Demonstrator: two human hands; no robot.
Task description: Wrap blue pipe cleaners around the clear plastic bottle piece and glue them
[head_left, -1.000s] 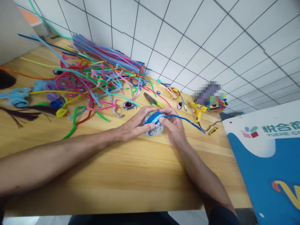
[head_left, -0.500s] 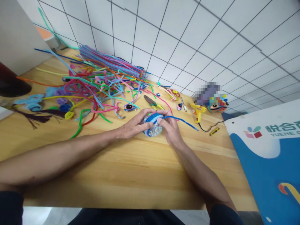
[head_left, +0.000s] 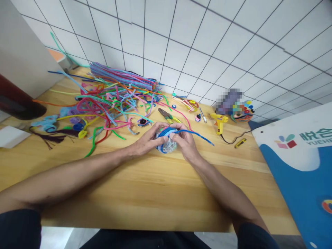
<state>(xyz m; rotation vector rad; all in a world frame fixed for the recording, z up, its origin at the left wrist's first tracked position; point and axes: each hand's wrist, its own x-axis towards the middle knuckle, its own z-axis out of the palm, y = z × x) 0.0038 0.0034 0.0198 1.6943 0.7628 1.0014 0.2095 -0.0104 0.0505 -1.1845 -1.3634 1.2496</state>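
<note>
Ball (head_left: 169,147): it is sitting between your hands over the middle of the table (head_left: 155,193); whether it is touching the wood, I cannot tell.
Strand (head_left: 199,135): blue, it is trailing right from the ball.
Left hand (head_left: 146,141): your fingers and thumb are clamping the ball's left side.
Right hand (head_left: 187,143): yours are gripping its right side, by the strand.
Pliers (head_left: 168,116): lying just beyond your hands.
Stems (head_left: 103,107): sprawling far left.
Glue gun (head_left: 219,122): resting right.
</note>
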